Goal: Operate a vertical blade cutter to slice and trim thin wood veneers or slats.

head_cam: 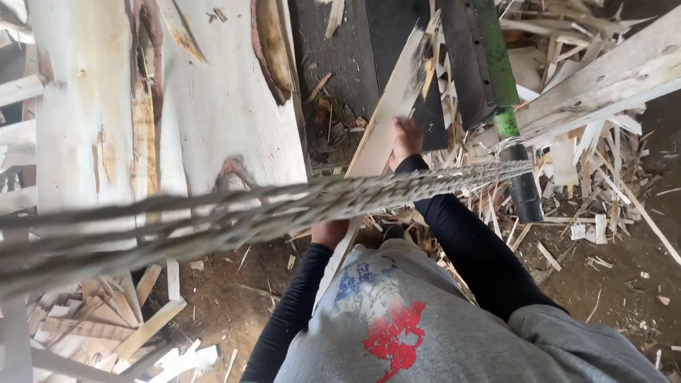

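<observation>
Wood strip (pixel 386 117) gripped by both hands; rope (pixel 284 209) crosses in front.

Probably a woodworking yard: peeled veneer sheets (pixel 213 106), splintered offcuts (pixel 567 149), dirt floor (pixel 610 284) strewn with scraps.

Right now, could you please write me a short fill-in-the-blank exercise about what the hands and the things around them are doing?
1. Both hands hold one long wooden ____, the right hand higher up than the left hand.
2. A frayed ____ stretches across the view in front of the arms.
3. The pole beside the right hand is painted ____.
4. The person's sleeves are ____.

Missing words: plank; rope; green; black
</observation>
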